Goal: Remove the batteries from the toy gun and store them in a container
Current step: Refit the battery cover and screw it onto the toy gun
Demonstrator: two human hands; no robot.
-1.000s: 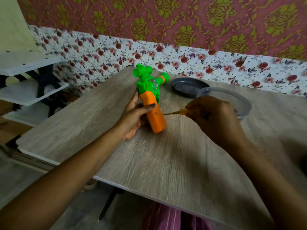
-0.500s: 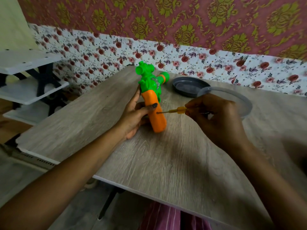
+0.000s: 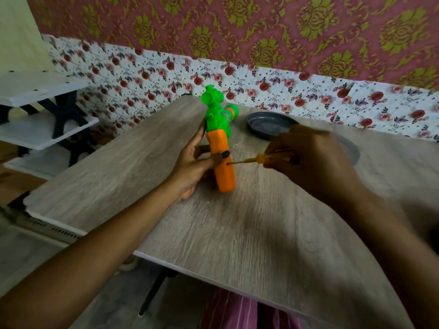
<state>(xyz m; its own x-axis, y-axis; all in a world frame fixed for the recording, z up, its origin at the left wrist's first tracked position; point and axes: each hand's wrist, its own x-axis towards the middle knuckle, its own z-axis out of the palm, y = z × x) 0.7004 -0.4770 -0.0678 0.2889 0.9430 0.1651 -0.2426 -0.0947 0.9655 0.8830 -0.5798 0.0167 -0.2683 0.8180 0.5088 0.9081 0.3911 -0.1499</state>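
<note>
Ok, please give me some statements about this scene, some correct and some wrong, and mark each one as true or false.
1. The left hand holds the toy gun by its orange grip. True.
2. The right hand holds a screwdriver with its tip against that grip. True.
3. The dark lid sits closed on the clear container. False: it lies on the table beside the container.
4. The upper body of the toy gun is blue. False: it is green.
</note>
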